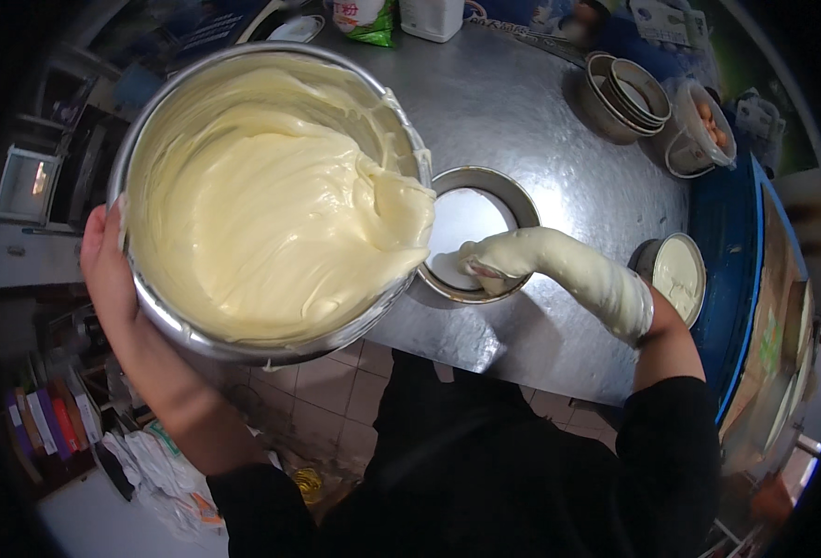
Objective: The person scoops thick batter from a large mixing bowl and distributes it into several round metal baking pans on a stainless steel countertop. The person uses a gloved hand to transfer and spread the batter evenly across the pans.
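My left hand (107, 261) grips the outer side of a large stainless steel mixing bowl (162, 331), which is tilted to the right. Pale yellow batter (278, 216) fills much of it and bulges over the right rim. Under that rim stands a round metal cake tin (522, 197) with a white disc (469, 227), seemingly paper, on its bottom. My right hand (497, 258), coated in batter up to the forearm, reaches into the tin's near right side. Its fingers point down, and the coating hides how they are held.
A second tin (680, 275) filled with batter sits at the metal table's (445, 84) right side. Stacked tins (619, 94) and a plastic bucket of eggs (703, 132) stand at the back right. A white container (432, 17) and a printed bag (368, 21) are at the back.
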Demonstrator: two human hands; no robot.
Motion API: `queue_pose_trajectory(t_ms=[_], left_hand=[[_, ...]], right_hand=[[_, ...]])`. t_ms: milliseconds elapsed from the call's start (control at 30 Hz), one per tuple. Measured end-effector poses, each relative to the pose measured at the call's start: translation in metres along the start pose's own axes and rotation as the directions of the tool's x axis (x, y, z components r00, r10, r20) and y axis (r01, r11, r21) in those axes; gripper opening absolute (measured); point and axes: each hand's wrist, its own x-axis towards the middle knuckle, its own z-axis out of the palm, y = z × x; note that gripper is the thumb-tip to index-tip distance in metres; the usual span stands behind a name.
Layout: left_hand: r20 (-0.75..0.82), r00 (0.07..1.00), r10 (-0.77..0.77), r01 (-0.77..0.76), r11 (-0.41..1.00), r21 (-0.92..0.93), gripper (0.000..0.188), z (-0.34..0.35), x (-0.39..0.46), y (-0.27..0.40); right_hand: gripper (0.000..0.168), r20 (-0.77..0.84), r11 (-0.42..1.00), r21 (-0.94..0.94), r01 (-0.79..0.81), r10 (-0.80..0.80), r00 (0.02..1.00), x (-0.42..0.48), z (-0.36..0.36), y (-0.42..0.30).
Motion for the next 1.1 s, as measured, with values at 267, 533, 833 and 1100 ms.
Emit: queue_pose_trajectory(t_ms=[267,533,833,1100], left_hand=[[-0.027,1.000,-0.013,0.012,0.998,-0.066,0.014,0.018,-0.014,0.023],[-0.063,0.996,0.067,-0.073,0.993,-0.094,0.015,0.066,-0.033,0.035],[-0.231,0.969,0.090,-0.079,0.995,0.055,0.015,0.067,-0.056,0.033],[-0.155,0.979,0.135,-0.125,0.990,0.071,0.014,0.085,-0.054,0.035]], right_hand=[[0.065,-0.386,0.775,-0.057,0.630,-0.599,0.702,-0.057,-0.037,-0.085],[0.031,-0.245,0.964,0.069,0.258,-0.234,0.941,0.118,-0.103,-0.120],[0.028,-0.083,0.993,-0.014,0.121,-0.122,0.989,0.134,-0.069,-0.121],[0.034,0.180,0.973,-0.145,-0.178,0.203,0.963,0.072,-0.072,-0.110]])
